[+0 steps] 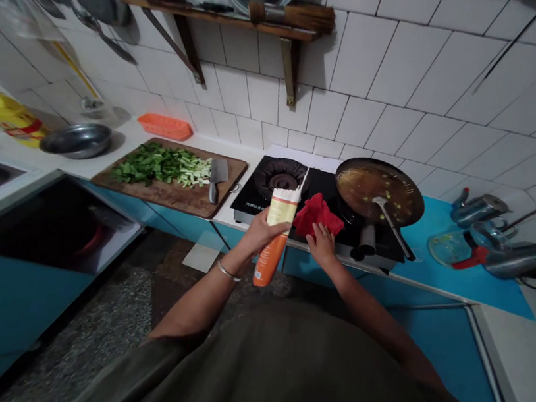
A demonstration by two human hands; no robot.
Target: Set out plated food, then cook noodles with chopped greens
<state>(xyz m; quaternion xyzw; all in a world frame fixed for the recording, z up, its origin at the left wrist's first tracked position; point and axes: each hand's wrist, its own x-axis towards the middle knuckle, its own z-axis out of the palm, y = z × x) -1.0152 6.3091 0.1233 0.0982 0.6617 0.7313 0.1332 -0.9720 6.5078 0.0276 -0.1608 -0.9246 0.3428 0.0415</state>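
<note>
Evidently, in the head view, the left hand (257,234) is closed around the middle of an orange-and-cream packet (270,254), held nearly upright with its top open and pale sticks (287,195) poking out. The right hand (324,243), fingers partly spread and bent, lies on a crumpled red cloth (317,212); whether it grips the cloth, I cannot tell. Beyond the left hand is a bare burner (280,175); ahead and to the right of the right hand, a pan (384,185) of brown liquid.

Should the packet tip, the loose sticks could slide out over the stove (319,183). The cloth, near the pan's underside, might scorch if that burner is lit, and a right-hand knock against the jutting pan handle (367,240) could slop liquid.

Lettering on the stove's front, left of the packet, and fine print by the packet's barcode patch (258,273) are too small to read; no brand is legible.
</note>
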